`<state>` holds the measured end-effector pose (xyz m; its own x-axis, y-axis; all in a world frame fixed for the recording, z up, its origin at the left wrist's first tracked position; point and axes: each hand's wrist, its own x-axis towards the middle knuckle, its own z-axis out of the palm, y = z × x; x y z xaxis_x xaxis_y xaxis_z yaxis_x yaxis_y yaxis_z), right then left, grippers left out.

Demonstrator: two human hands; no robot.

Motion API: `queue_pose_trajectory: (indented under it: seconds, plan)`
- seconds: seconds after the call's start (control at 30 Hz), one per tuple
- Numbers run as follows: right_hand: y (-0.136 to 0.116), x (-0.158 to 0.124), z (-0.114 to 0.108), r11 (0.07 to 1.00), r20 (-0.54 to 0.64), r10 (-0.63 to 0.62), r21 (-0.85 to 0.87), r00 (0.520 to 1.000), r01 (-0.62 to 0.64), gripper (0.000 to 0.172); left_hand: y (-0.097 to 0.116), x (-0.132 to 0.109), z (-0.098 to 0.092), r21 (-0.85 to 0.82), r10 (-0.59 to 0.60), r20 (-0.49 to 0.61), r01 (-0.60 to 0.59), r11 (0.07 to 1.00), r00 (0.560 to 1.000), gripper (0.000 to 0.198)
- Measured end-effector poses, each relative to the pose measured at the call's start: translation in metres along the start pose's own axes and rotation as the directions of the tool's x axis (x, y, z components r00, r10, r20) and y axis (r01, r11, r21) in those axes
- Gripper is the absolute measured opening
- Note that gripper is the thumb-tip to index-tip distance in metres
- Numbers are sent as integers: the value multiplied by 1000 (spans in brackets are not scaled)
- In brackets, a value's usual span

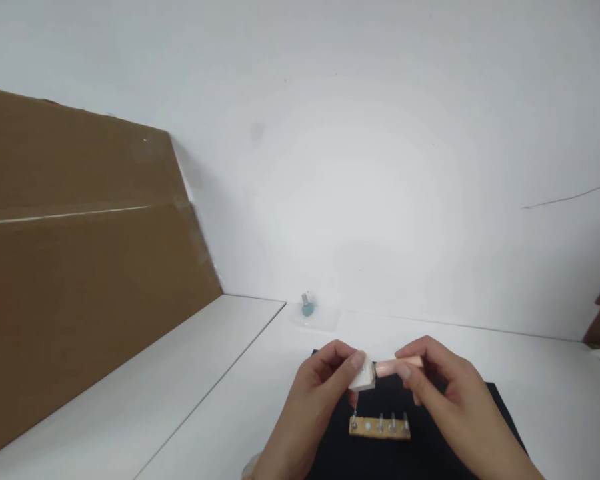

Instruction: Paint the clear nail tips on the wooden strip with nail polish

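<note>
Two hands hold a white block (364, 379) and a copper-coloured tube (399, 365) just above a black mat (380, 461)
The left hand (315, 390) pinches the block between thumb and forefinger; the right hand (447, 393) has its fingertips closed on the tube, whose end touches the block. Both look light and rigid; the smooth tube could slip unless held near that end. A wooden strip (380, 428) of metal pins lies beneath

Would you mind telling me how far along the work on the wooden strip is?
Done: several metal pins stand in the wooden strip. In hand: left hand pinches a white block, right hand a copper-coloured rod against it. Left: one hole in the strip looks empty.
</note>
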<state>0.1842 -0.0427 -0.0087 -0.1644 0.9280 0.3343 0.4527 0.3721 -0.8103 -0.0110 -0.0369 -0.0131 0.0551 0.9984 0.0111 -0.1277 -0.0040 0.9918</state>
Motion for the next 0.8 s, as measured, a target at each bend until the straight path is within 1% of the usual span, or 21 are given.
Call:
queue_pose_trajectory:
  seconds: [0.1,0.17,0.27,0.37,0.4,0.47,0.53,0.6,0.67,0.73,0.8]
  plan:
    - [2,-2,6,999,-118,6,35,993,-2,30,-4,-2,2,-15,39,-5,-39,999,999,32]
    - [2,-3,9,999,-158,-24,28,987,29,29,-8,-2,1,0,58,-28,-58,998,998,29]
    - [2,-3,7,999,-132,-48,-12,990,47,28,-13,-2,-2,76,147,-57,-142,987,988,24]
    - [3,-1,3,1000,-72,-11,-28,997,9,31,-19,-3,-6,230,270,-36,-255,939,962,14]
    - [4,0,2,1000,-52,14,-15,999,-15,32,-21,-4,-7,277,298,-37,-277,920,954,14]
    - [4,1,2,997,-20,72,43,997,-71,33,-26,-5,-7,345,346,-56,-307,887,937,25]
    - [4,2,4,984,-25,127,127,992,-123,34,-31,-6,-7,397,406,-75,-346,850,911,36]
    - [4,2,7,966,-56,177,203,983,-162,35,-35,-6,-6,447,485,-68,-408,796,872,37]
    - [5,2,9,952,-70,199,249,977,-176,37,-37,-7,-4,490,562,-54,-468,735,825,36]
    - [7,3,9,947,-40,191,270,981,-174,38,-36,-7,-4,524,609,-25,-509,683,793,37]
    - [11,5,6,947,16,169,273,985,-167,39,-35,-6,-6,545,624,22,-533,647,781,39]
